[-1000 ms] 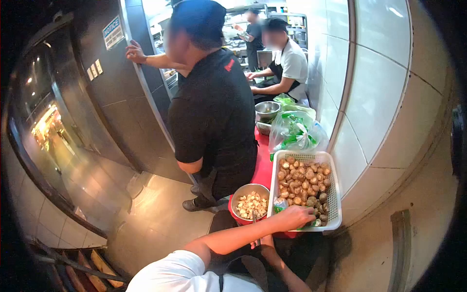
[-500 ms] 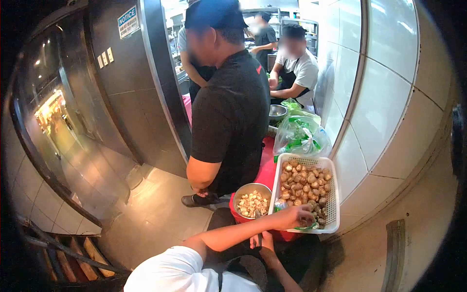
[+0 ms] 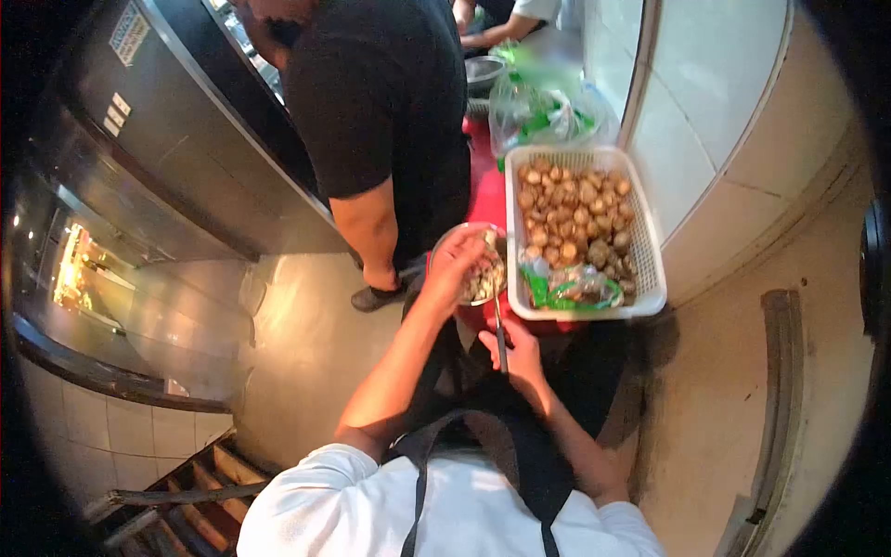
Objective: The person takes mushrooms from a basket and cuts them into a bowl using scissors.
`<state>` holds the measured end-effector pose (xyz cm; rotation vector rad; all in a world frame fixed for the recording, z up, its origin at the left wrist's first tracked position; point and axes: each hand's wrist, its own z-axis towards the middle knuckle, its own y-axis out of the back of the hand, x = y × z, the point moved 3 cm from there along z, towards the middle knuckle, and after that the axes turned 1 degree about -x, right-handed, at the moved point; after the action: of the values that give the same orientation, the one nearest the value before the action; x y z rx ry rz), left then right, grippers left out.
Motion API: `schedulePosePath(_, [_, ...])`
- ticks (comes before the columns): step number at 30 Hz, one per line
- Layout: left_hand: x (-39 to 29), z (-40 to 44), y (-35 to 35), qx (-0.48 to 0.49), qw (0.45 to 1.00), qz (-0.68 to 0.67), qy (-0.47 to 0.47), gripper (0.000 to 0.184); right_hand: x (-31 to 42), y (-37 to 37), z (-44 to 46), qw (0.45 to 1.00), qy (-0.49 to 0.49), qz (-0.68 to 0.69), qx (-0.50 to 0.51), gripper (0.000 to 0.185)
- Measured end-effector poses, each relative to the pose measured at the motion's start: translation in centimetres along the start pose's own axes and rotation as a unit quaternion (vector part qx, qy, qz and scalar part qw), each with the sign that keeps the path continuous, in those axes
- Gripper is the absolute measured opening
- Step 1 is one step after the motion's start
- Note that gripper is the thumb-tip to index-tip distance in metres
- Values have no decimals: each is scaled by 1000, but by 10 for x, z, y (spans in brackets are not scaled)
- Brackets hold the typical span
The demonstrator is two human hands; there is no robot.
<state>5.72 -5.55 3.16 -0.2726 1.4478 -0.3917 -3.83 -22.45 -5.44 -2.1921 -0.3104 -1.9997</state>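
Observation:
My left hand [image 3: 455,265] is over the metal bowl [image 3: 436,252], with fingers pinched around what looks like a pale mushroom [image 3: 489,239]. Cut mushroom pieces [image 3: 484,283] lie in the bowl beneath it. Lower and to the right, my right hand [image 3: 522,355] grips a knife by its black handle [image 3: 502,349], the thin blade [image 3: 497,311] pointing up towards the bowl. Beside the bowl is a white perforated basket [image 3: 657,278] of whole brown mushrooms [image 3: 575,213]. A clear and green plastic bag [image 3: 575,288] lies in the basket's near end.
A person in a black shirt [image 3: 380,102] stands just left of the bowl. Behind the basket sit another plastic bag [image 3: 548,116] and a metal bowl [image 3: 483,72] on the red surface [image 3: 487,186]. A second person's arm [image 3: 492,35] shows at the back. A tiled wall [image 3: 696,93] rises on the right.
My left hand has moved from the near end of the mushroom basket leftwards to the bowl. The view has tilted down. My right hand still holds the knife.

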Motion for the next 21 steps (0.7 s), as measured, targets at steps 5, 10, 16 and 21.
schedulePosePath(5, [-8, -19, 15, -35, 997, -64, 27, 35, 65, -1, -6, 977, 129, -165, -48, 48])
schedulePosePath(10, [-17, -25, 17, -22, 997, -61, 33, 37, 91, -7, -1, 948, 208, -221, -99, 47])
schedulePosePath(16, [-16, -30, 24, -6, 999, 28, 38, 41, 102, -5, -1, 944, 163, -274, -86, 40])
schedulePosePath(21, [-5, -35, 26, -10, 999, 34, 38, 42, 91, -7, 3, 922, 196, -308, -128, 45])
